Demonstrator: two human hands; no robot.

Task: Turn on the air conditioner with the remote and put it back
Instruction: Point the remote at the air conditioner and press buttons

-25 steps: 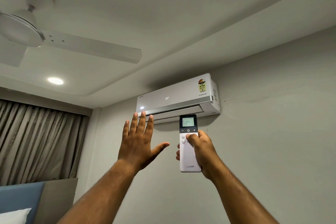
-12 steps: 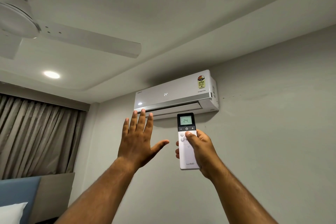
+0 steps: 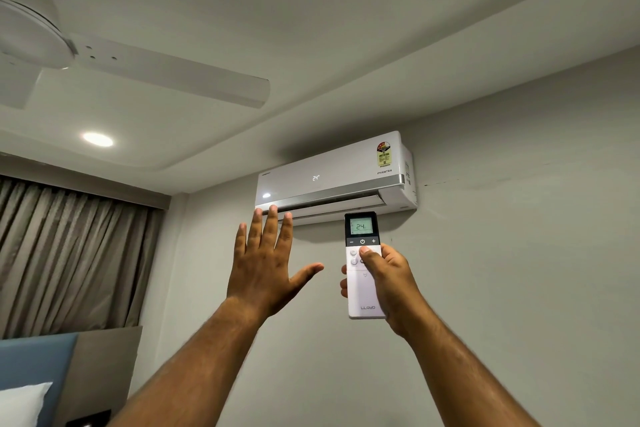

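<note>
A white air conditioner (image 3: pixel 332 177) hangs high on the grey wall, its front panel lit with "24" and its bottom flap slightly ajar. My right hand (image 3: pixel 389 279) grips a white remote (image 3: pixel 362 291) upright just below the unit, thumb resting on the buttons under the power key; the remote's screen reads 24. My left hand (image 3: pixel 265 263) is raised beside it, palm toward the unit, fingers spread, holding nothing, fingertips overlapping the unit's lower edge in view.
A white ceiling fan (image 3: pixel 104 59) hangs at the upper left, with a lit recessed light (image 3: pixel 98 139) beyond it. Grey-brown curtains (image 3: pixel 69 253) cover the left wall. A blue headboard (image 3: pixel 34 367) and a white pillow (image 3: pixel 20 406) sit at the bottom left.
Both hands and the unit hold nearly the same places; the view has shifted slightly, and my thumb stays on the remote's buttons.
</note>
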